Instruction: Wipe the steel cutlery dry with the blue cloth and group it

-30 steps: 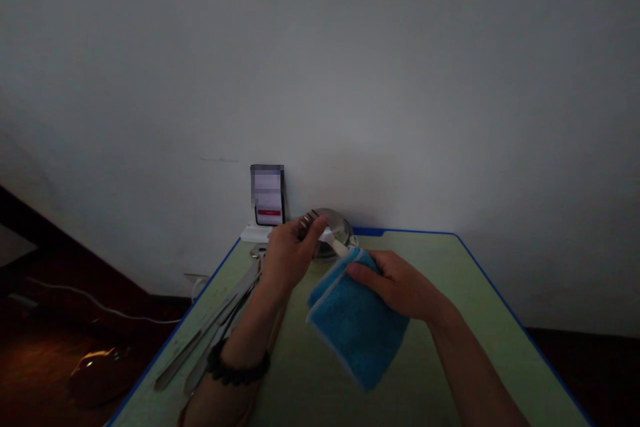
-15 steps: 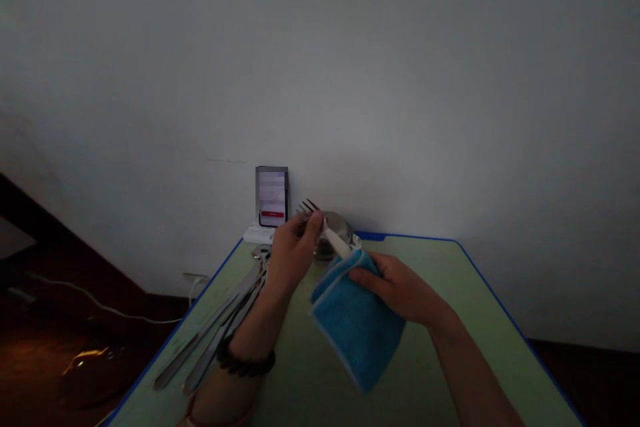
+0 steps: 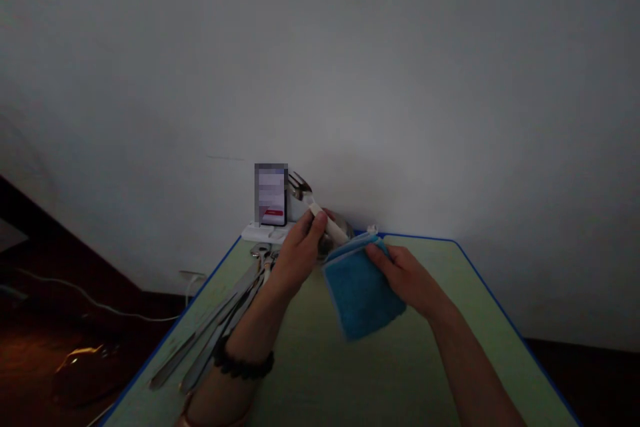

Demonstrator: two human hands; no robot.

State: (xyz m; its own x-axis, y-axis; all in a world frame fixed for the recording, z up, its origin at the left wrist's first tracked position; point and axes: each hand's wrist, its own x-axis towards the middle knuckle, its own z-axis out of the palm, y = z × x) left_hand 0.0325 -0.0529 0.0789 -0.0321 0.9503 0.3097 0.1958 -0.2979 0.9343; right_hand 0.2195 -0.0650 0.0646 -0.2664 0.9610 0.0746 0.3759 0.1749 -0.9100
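My left hand (image 3: 299,252) is closed on a fork (image 3: 313,207) by its white handle, with the metal tines pointing up and to the left, above the table. My right hand (image 3: 403,273) grips a folded blue cloth (image 3: 361,287) by its upper edge. The cloth wraps the lower end of the fork's handle, just right of my left hand. A dark bead bracelet circles my left wrist.
A green table with a blue rim (image 3: 467,255) lies below. Several long metal utensils (image 3: 215,330) lie along its left side. A phone (image 3: 271,194) stands on a white stand at the far edge, beside a metal bowl (image 3: 341,223). A white wall rises behind.
My left hand has slid the fork up and to the left, so more of the handle shows. The cloth has moved up and away with my right hand.
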